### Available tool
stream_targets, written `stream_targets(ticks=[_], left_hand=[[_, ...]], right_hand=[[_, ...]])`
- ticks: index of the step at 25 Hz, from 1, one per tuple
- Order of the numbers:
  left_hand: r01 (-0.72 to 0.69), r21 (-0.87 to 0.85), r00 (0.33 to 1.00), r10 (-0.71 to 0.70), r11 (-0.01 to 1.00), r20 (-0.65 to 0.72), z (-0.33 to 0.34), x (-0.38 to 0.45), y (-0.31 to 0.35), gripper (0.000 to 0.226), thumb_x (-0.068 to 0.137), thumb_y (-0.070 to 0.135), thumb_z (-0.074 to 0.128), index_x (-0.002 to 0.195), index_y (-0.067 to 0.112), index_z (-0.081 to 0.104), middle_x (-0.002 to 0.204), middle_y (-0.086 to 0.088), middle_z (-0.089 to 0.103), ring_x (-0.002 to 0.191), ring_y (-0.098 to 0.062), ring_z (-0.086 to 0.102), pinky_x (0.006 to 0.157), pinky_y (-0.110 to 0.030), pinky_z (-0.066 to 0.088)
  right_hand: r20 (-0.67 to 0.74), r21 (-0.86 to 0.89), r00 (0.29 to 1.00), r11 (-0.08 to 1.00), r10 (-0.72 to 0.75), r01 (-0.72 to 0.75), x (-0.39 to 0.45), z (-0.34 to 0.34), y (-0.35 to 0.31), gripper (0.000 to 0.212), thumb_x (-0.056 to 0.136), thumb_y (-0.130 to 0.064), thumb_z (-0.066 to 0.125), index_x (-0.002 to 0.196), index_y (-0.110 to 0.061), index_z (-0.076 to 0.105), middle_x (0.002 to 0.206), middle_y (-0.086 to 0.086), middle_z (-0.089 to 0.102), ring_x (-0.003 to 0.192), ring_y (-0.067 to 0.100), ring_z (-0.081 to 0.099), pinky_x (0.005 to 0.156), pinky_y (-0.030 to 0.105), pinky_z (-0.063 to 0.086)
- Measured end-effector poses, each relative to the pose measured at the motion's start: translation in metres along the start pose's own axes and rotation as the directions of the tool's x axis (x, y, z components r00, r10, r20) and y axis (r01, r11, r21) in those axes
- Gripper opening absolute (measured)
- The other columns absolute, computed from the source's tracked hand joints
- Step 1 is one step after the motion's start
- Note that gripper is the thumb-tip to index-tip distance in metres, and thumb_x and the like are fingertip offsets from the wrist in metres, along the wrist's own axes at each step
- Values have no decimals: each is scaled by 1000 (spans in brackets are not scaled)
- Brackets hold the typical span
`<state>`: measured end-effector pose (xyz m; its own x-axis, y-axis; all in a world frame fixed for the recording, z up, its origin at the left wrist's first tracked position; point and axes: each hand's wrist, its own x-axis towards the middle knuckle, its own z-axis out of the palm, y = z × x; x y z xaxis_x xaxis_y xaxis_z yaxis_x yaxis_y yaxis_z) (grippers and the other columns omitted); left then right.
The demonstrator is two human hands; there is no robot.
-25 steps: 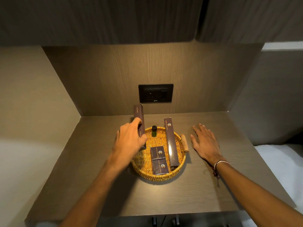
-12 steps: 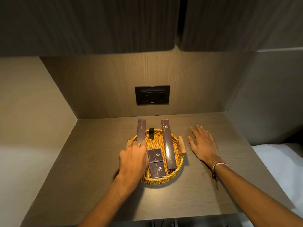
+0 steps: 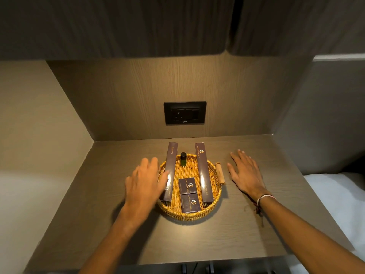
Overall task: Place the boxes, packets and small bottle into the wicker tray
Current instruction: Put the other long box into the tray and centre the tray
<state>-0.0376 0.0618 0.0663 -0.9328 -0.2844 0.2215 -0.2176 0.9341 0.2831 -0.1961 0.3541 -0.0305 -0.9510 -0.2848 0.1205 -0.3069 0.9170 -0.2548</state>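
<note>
A round wicker tray (image 3: 214,204) sits mid-shelf. Inside lie two long dark boxes, the left box (image 3: 171,165) and the right box (image 3: 203,171), each leaning over the far rim. Between them stands a small green bottle (image 3: 183,159) with a black cap. Two small dark packets lie at the front, the upper packet (image 3: 187,185) and the lower packet (image 3: 190,203). My left hand (image 3: 145,180) hovers open at the tray's left edge, its fingers beside the left box, holding nothing. My right hand (image 3: 245,173) rests flat and open on the shelf, right of the tray.
The tray has a wooden handle (image 3: 220,173) on its right side. A black wall socket (image 3: 184,113) sits on the back panel. Side walls close in the shelf (image 3: 197,240) on the left and right. White bedding (image 3: 335,196) lies to the right, a cabinet overhead.
My left hand laid the long left box down into the tray, let it go and drew back to the left. My right hand stayed flat on the shelf.
</note>
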Motion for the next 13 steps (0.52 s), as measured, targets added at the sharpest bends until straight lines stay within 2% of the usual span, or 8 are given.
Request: stream_targets(ticks=[2,3,5,6,8,9,11,13], left_hand=[[66,-109,998,-68,992,-15,-4,10,-23,36,92,54,49,107,22,50,81,5,54,73,-14,57,54,-26,43],[86,-138,996,-87,987,1,-3,15,-33,39,93,55,46,112,21,51,76,7,55,69,-12,57,52,-24,40],[99,-191,992,-81,977,99,1,21,-46,47,94,56,40,123,22,51,71,7,59,66,-9,60,54,-25,43],[97,-224,985,-61,970,162,5,24,-47,48,94,56,38,127,23,49,74,6,62,68,-7,61,56,-25,44],[61,-257,969,4,964,246,12,28,-46,45,97,54,37,130,25,48,83,4,65,72,-3,61,58,-23,45],[25,-265,965,46,964,259,15,30,-43,40,99,50,37,125,24,52,85,2,66,72,-5,61,59,-25,48],[-44,-298,963,120,954,241,20,32,-39,28,102,40,38,103,23,60,78,-1,67,67,-13,63,62,-35,54],[-67,-329,968,141,942,208,23,29,-36,26,102,32,39,82,28,54,70,-3,63,62,-17,60,58,-35,48]], right_hand=[[30,165,999,985,39,-43,2,-11,-5,51,101,-50,37,142,-22,47,152,5,43,143,26,35,113,42,31],[48,302,996,949,80,-91,4,-20,-11,48,99,-53,38,134,-24,55,139,4,54,133,26,47,101,40,42],[84,542,988,826,129,-154,6,-38,-30,50,93,-67,36,118,-31,60,113,-2,64,106,17,61,77,31,46],[92,573,990,807,105,-139,5,-46,-41,54,89,-74,33,113,-33,59,104,-5,66,95,12,62,72,30,47],[145,492,989,867,13,-83,0,-54,-62,63,83,-82,29,108,-32,58,87,-8,68,80,7,64,70,31,51],[177,403,984,914,-26,-49,-3,-55,-70,61,85,-81,30,106,-29,57,80,-6,67,74,8,65,67,32,53],[196,252,979,968,-50,-1,-7,-53,-80,50,94,-67,33,98,-23,57,77,-3,65,72,13,65,67,36,56],[180,215,983,977,-46,7,-10,-53,-84,42,100,-54,35,92,-19,57,76,1,64,71,17,64,69,39,57]])
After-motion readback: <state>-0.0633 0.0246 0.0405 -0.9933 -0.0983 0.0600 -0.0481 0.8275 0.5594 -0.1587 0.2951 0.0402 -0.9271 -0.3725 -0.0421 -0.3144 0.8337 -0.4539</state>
